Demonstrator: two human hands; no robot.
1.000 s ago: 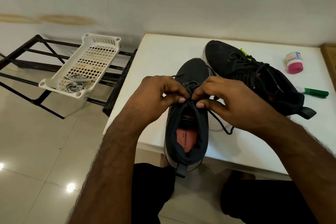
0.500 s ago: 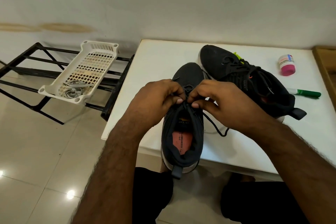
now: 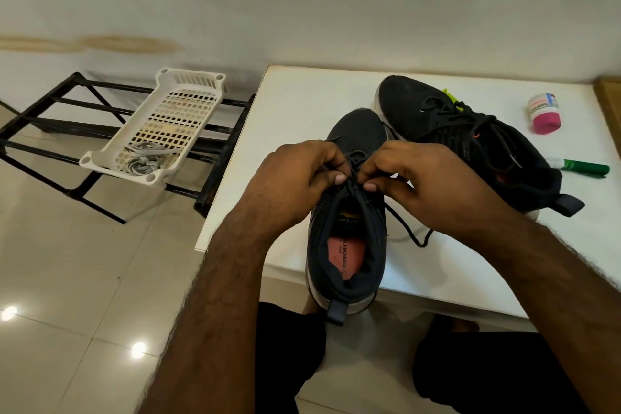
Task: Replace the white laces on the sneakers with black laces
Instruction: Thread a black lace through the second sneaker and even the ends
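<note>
Now both hands, left hand point(image 3: 295, 185) and right hand point(image 3: 420, 185), are pinching the black lace point(image 3: 353, 175) atop the near sneaker point(image 3: 349, 232) at the table's point(image 3: 302, 101) six o'clock edge, likely tying it; tightening evenly comes next.

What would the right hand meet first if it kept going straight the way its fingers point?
The right hand points leftward across the near sneaker, pinching its black lace. Straight on, it would likely meet the left hand first; their fingertips look almost touching, though depth is unclear.

head-worn view, looking down, close
</note>
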